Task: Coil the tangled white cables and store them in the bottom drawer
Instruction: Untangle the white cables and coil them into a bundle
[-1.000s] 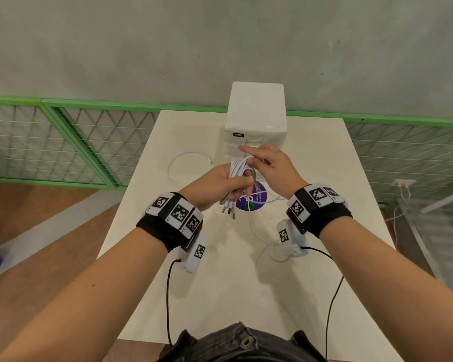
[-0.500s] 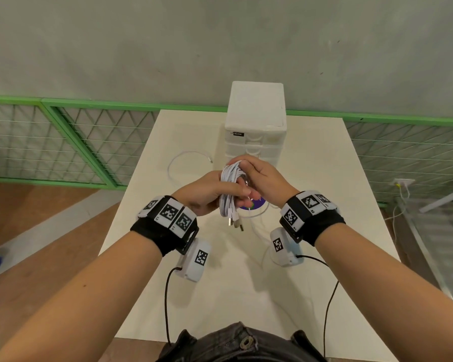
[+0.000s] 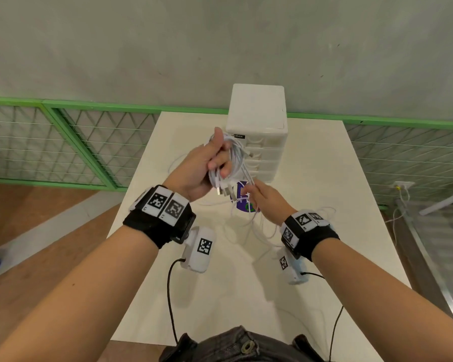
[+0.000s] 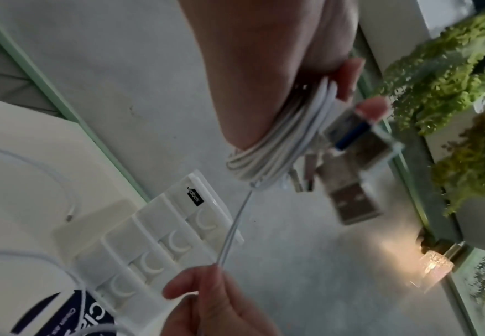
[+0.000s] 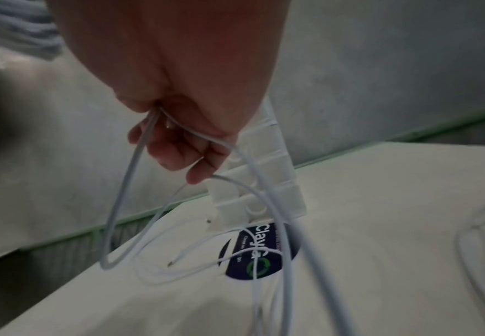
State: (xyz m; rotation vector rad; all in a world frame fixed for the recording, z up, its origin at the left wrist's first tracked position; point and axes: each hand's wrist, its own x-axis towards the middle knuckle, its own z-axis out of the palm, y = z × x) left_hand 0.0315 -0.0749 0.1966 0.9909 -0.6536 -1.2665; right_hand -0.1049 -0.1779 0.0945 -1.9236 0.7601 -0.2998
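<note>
White cables (image 3: 230,163), coiled, sit clamped in your raised left hand (image 3: 202,165) so the loops keep shape, while your right hand (image 3: 266,199) pinches the loose strand (image 4: 232,229) taut above the counter (image 3: 324,178), before the closed drawer unit (image 3: 262,142).

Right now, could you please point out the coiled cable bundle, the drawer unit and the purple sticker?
coiled cable bundle (image 3: 234,158): head view, on the white loops.
drawer unit (image 3: 256,108): head view, on its flat top.
purple sticker (image 5: 259,250): right wrist view, on its printed face.
</note>
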